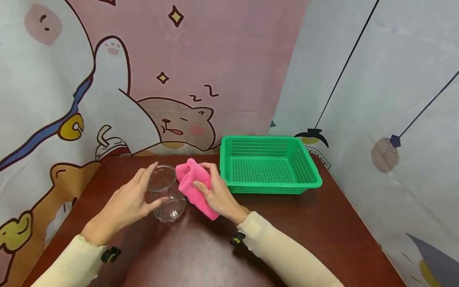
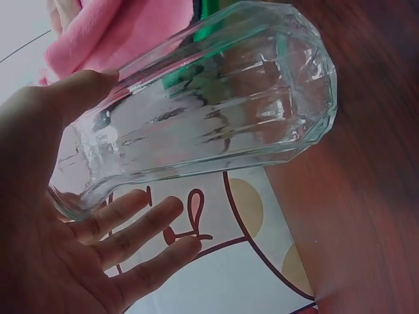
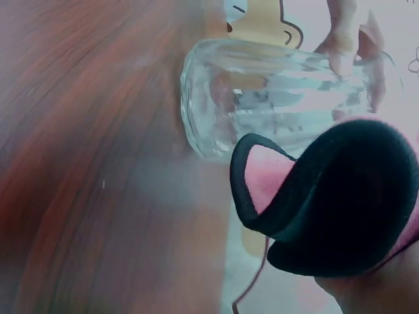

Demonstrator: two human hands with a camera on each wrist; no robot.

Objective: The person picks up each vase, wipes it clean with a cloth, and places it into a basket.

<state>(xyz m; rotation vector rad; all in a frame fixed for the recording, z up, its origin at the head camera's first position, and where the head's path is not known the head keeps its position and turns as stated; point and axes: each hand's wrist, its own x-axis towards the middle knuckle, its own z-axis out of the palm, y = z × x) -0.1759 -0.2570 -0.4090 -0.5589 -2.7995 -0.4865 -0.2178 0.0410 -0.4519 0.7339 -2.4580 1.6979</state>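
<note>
A clear glass vase [image 1: 171, 208] with a flared rim and ribbed sides stands upright on the table. My left hand [image 1: 127, 201] is at its left side, fingers spread fairly straight near the rim and thumb across the front. In the left wrist view the thumb lies along the glass of the vase [image 2: 216, 104], while the other fingers fan out by the rim. Just right of the vase, my right hand [image 1: 219, 195] grips a folded pink cloth [image 1: 193, 187] between thumb and fingers. The right wrist view shows the cloth's dark edge and dark inner fold [image 3: 353, 203].
A green plastic basket [image 1: 270, 184] with slatted sides stands at the back right, beyond my right hand. The dark red-brown table [image 1: 287, 239] meets cartoon-printed curtains [image 1: 244, 71] at the back and sides.
</note>
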